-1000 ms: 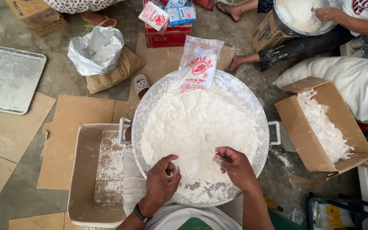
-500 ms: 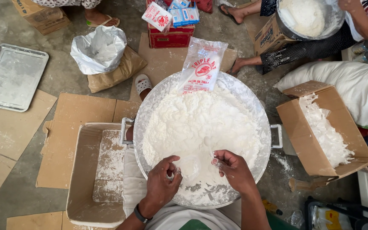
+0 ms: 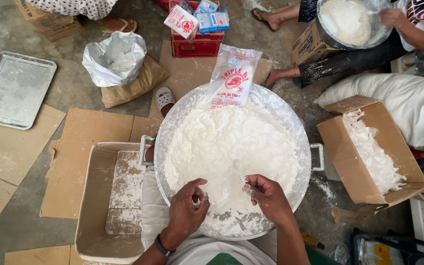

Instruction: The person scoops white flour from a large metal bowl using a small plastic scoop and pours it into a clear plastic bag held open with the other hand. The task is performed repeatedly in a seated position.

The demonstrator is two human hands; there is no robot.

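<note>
Big metal basin sits centre, heaped with white powder: loose, light, spills easily. At its near edge you hold a small clear plastic bag, thin, limp, slippery. Left hand and right hand each pinch the bag's rim; grip it there, at the mouth.

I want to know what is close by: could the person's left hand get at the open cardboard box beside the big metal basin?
Probably yes: the left hand holds a small clear plastic bag at the round metal basin, the dusty cardboard box right alongside, nothing between.
</note>
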